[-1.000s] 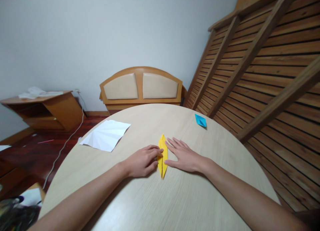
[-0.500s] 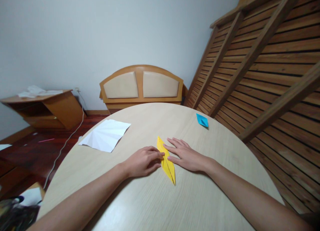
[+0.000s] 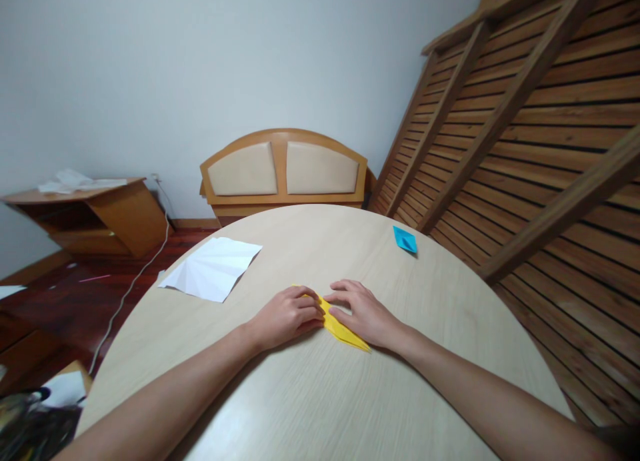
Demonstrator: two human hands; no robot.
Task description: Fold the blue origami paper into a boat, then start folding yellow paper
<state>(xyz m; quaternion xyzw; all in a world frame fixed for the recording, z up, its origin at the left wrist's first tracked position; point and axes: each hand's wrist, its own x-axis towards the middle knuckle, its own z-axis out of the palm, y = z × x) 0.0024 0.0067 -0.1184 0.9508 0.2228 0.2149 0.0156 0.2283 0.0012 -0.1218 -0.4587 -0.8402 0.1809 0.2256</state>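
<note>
A narrow, pointed piece of folded yellow paper [image 3: 341, 330] lies flat on the round pale wooden table [image 3: 320, 394], slanting from upper left to lower right. My left hand [image 3: 285, 316] rests on its left end with the fingers curled over it. My right hand [image 3: 361, 312] lies over its right side, fingers pressing down; the lower point sticks out beneath the palm. Much of the yellow paper is hidden under both hands.
A creased white sheet [image 3: 213, 268] lies at the table's left, a small folded blue paper [image 3: 404, 240] at the far right. Behind stand a padded headboard [image 3: 284, 171], a low wooden shelf [image 3: 85, 214] and slatted wooden frames [image 3: 525, 134] leaning at the right.
The yellow paper has turned clockwise from nearly upright to a slant toward the lower right. Both hands have closed in over it, the right hand's fingers curling.
</note>
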